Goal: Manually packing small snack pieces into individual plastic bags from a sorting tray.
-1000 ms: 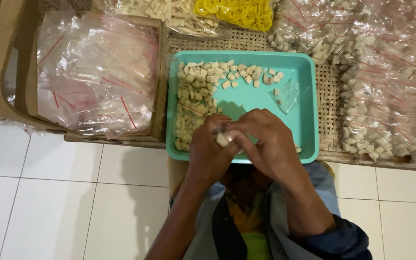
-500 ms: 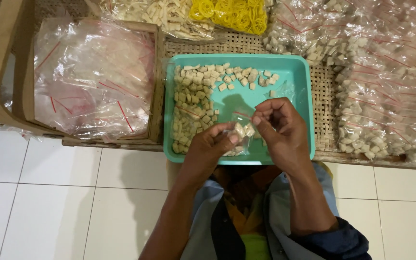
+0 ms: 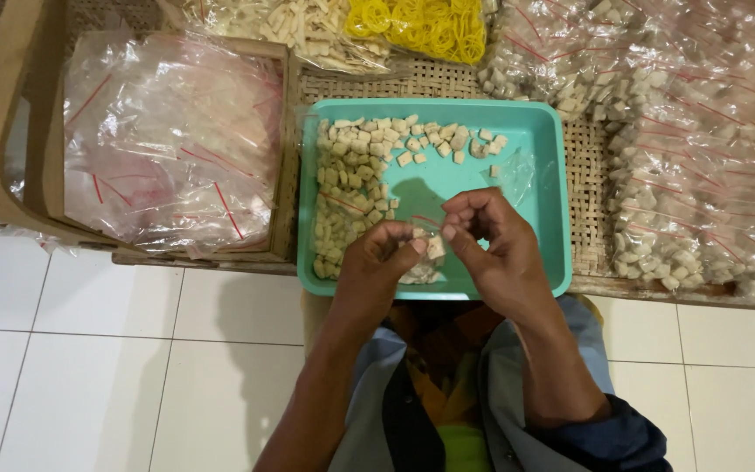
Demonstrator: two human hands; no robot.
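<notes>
The white tiled floor (image 3: 89, 350) fills the bottom of the view, and above it sits a woven surface (image 3: 587, 192) that carries everything. On the left of the surface is a wooden box (image 3: 10, 114) stuffed with empty clear bags (image 3: 168, 140) that have thin red lines on them. On the right is a big heap of filled bags (image 3: 701, 157), each one packed with pale little chunks. At the top is a pile of yellow rubber bands (image 3: 421, 26). In the middle sits a teal tray (image 3: 535, 131), and a lot of small pale cubes (image 3: 351, 192) lie loose in its left side and along its top. Both hands are held over the front part of the tray, very close to each other. The left hand (image 3: 382, 262) has its fingers curled shut around a small clear bag (image 3: 425, 253), which looks thin and see-through, with a few pale cubes showing inside it. The right hand (image 3: 491, 249) has its fingertips pinched together on the top edge of the same bag. Another empty clear bag (image 3: 517, 175) lies crumpled in the tray, just beyond the right hand.
</notes>
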